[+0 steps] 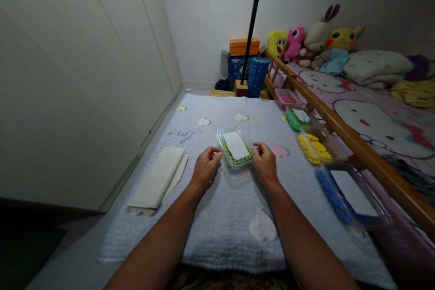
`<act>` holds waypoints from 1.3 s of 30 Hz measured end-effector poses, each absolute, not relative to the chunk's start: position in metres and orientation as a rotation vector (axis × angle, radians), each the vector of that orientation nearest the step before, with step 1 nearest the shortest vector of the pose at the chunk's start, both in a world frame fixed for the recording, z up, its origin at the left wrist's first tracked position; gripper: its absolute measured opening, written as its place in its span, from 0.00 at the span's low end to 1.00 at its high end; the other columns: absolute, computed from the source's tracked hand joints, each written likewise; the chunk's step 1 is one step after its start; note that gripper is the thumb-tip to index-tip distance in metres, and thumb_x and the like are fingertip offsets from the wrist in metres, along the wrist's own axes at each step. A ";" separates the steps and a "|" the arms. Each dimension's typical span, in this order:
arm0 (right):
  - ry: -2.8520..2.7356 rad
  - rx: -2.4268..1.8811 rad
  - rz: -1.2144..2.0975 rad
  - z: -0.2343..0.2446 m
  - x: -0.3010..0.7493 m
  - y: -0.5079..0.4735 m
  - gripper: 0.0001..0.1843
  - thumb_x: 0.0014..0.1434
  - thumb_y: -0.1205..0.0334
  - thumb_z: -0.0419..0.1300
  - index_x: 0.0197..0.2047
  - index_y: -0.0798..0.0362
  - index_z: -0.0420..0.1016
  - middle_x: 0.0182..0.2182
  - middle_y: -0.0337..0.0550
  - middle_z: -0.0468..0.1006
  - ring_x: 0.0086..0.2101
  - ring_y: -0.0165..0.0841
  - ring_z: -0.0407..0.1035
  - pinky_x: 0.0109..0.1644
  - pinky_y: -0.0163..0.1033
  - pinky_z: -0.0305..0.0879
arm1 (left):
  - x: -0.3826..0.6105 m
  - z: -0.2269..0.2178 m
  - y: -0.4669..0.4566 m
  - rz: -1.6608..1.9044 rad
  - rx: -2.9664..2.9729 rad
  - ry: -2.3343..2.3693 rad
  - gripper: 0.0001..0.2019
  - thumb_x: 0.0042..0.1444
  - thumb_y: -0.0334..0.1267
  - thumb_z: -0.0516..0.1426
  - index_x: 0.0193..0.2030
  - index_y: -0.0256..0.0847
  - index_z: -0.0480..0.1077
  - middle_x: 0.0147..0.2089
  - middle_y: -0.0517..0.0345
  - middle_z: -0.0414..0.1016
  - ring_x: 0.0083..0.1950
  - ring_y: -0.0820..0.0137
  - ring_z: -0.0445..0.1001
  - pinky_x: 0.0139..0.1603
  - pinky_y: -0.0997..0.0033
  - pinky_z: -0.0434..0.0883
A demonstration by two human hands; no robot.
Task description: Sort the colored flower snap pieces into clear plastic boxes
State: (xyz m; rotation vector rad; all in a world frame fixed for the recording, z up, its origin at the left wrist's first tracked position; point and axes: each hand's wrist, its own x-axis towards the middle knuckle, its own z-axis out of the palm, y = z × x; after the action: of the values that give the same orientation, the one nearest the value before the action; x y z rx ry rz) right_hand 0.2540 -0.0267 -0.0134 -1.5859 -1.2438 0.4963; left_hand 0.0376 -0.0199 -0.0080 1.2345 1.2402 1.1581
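A small clear plastic box (224,135) lies on the pale blue blanket (238,199) in front of me. It holds dark green pieces and a white slip of paper (235,145). My left hand (205,167) pinches the box's near left corner, fingers curled. On the other side, my right hand (265,161) grips the near right corner the same way. The box rests flat on the blanket between both hands.
A folded cream cloth (158,181) lies at the left. Clear boxes line the right side by the wooden bed rail (360,149): pink (286,98), bright green (297,118), yellow (314,147), blue (351,195). Plush toys (306,38) sit on the bed. A black pole (253,18) stands behind.
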 end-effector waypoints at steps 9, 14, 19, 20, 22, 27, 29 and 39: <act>-2.122 -1.534 0.118 0.009 0.236 -0.061 0.32 0.57 0.49 0.72 0.63 0.49 0.78 0.69 0.59 0.68 0.67 0.58 0.58 0.70 0.64 0.55 | 0.036 -0.007 -0.019 1.207 1.285 1.317 0.16 0.53 0.51 0.62 0.40 0.40 0.76 0.21 0.69 0.61 0.23 0.73 0.60 0.26 0.75 0.57; -2.179 -1.601 0.076 0.007 0.239 -0.064 0.20 0.61 0.67 0.66 0.57 0.46 0.80 0.63 0.53 0.76 0.63 0.52 0.64 0.68 0.60 0.55 | 0.034 -0.008 -0.018 1.239 1.273 1.384 0.16 0.52 0.50 0.60 0.41 0.40 0.77 0.23 0.67 0.63 0.25 0.73 0.62 0.27 0.75 0.58; -2.063 -1.693 -0.019 0.004 0.260 -0.046 0.09 0.63 0.70 0.63 0.45 0.49 0.79 0.47 0.49 0.80 0.50 0.45 0.69 0.56 0.49 0.62 | 0.034 -0.013 -0.016 1.215 1.282 1.401 0.16 0.52 0.49 0.59 0.41 0.40 0.77 0.23 0.68 0.62 0.24 0.73 0.62 0.27 0.75 0.57; -2.056 -1.702 -0.040 0.002 0.265 -0.041 0.07 0.64 0.70 0.63 0.44 0.49 0.78 0.45 0.49 0.79 0.48 0.45 0.69 0.54 0.48 0.62 | 0.034 -0.013 -0.016 1.212 1.284 1.399 0.16 0.52 0.49 0.59 0.41 0.40 0.76 0.23 0.68 0.62 0.24 0.73 0.61 0.27 0.74 0.57; -2.036 -1.709 -0.089 -0.001 0.274 -0.029 0.06 0.64 0.69 0.62 0.43 0.49 0.78 0.43 0.48 0.78 0.47 0.45 0.68 0.52 0.47 0.62 | 0.035 -0.013 -0.016 1.210 1.282 1.395 0.17 0.52 0.50 0.59 0.41 0.40 0.76 0.23 0.68 0.61 0.24 0.73 0.61 0.27 0.74 0.57; -1.892 -1.753 -0.208 -0.013 0.301 0.020 0.06 0.64 0.70 0.62 0.40 0.50 0.78 0.43 0.50 0.77 0.47 0.46 0.66 0.51 0.47 0.62 | 0.035 -0.011 -0.016 1.187 1.299 1.389 0.16 0.52 0.50 0.59 0.41 0.40 0.75 0.23 0.69 0.61 0.24 0.73 0.61 0.27 0.73 0.58; -1.855 -1.748 -0.222 -0.017 0.314 0.044 0.06 0.62 0.71 0.61 0.39 0.51 0.77 0.41 0.51 0.77 0.46 0.45 0.66 0.53 0.47 0.62 | 0.034 -0.012 -0.015 1.175 1.320 1.395 0.17 0.52 0.50 0.58 0.41 0.40 0.75 0.23 0.68 0.62 0.24 0.72 0.62 0.28 0.72 0.59; -1.596 -1.909 -0.226 -0.020 0.364 0.146 0.05 0.59 0.72 0.61 0.37 0.53 0.76 0.42 0.54 0.74 0.48 0.45 0.63 0.60 0.50 0.60 | 0.034 -0.017 -0.014 1.138 1.440 1.435 0.15 0.56 0.49 0.57 0.42 0.41 0.76 0.24 0.66 0.64 0.26 0.70 0.65 0.31 0.69 0.61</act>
State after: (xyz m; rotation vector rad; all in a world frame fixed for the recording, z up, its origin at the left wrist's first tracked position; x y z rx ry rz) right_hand 0.3643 0.1461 -0.0195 -1.9085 -1.5963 -0.2260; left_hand 0.0339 -0.0144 -0.0167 1.4400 1.4347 1.1381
